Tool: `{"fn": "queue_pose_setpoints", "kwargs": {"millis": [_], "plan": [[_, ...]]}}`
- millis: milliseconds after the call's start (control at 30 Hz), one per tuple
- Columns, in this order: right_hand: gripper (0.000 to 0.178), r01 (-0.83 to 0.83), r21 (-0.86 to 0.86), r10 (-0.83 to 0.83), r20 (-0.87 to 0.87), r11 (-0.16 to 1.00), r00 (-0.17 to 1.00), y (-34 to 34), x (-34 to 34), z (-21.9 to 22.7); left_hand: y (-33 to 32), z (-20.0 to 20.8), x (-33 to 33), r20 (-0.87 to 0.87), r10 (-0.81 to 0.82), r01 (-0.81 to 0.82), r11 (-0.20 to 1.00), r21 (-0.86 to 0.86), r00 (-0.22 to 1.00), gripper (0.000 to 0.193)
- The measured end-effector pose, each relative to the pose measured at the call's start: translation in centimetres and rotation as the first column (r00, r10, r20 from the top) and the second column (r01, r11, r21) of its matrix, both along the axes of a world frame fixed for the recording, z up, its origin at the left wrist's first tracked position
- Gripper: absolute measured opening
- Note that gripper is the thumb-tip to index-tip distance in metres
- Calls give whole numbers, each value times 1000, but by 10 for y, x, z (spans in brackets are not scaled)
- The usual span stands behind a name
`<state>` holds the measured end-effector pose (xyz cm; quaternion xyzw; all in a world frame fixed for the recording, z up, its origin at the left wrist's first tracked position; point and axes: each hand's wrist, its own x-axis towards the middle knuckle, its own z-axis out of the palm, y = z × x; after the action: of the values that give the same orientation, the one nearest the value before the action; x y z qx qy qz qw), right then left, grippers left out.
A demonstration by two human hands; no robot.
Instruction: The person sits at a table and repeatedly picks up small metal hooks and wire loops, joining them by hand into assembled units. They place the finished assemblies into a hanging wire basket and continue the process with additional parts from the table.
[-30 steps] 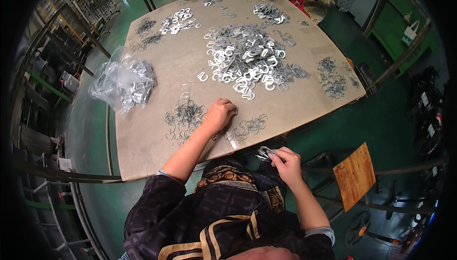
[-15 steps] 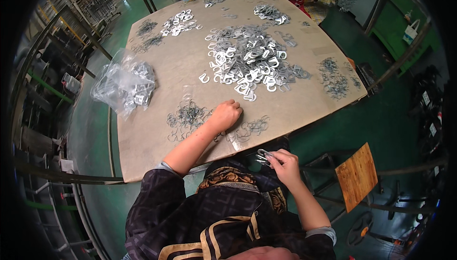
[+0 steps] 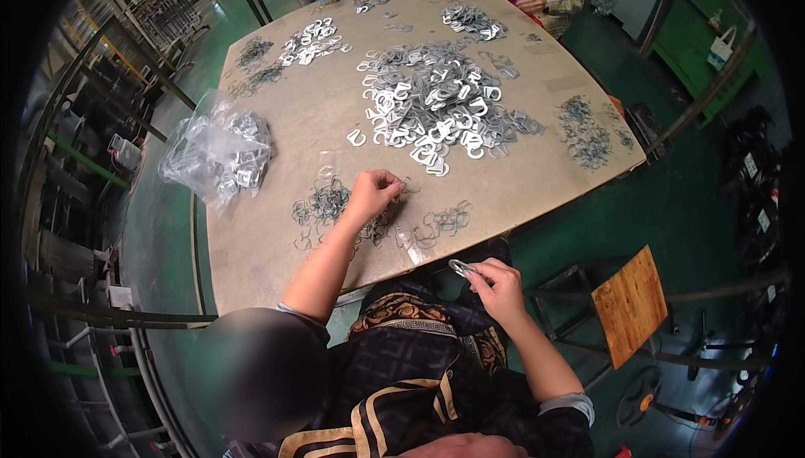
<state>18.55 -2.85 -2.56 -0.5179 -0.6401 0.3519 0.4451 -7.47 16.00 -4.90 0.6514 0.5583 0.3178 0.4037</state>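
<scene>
Silver curved metal hook, lower centre, slants down-right into your right hand, fingers gripping it; up-left, mid-frame, your left hand touches a thin grey wire loop, grip unclear.

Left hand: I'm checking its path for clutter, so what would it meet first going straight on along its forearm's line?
Most likely the near edge of the large pile of flat metal hooks, across a stretch of tabletop from the left hand; how high the hand sits is unclear.
</scene>
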Motion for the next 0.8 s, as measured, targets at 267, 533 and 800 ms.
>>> {"fn": "queue_pose_setpoints", "kwargs": {"millis": [267, 533, 800], "plan": [[11, -7, 8, 7, 6, 1000, 1000, -1, -3, 1, -49, -12, 46, -417, 84, 154, 849, 505, 905, 11], [11, 10, 16, -10, 23, 1000, 1000, -2, -1, 1, -64, 20, 48, -8, -63, 63, 970, 235, 998, 11], [13, 60, 30, -62, 71, 998, 996, 0, -8, 9, -129, 50, 51, 542, -249, 393, 905, -165, 803, 11]]}}
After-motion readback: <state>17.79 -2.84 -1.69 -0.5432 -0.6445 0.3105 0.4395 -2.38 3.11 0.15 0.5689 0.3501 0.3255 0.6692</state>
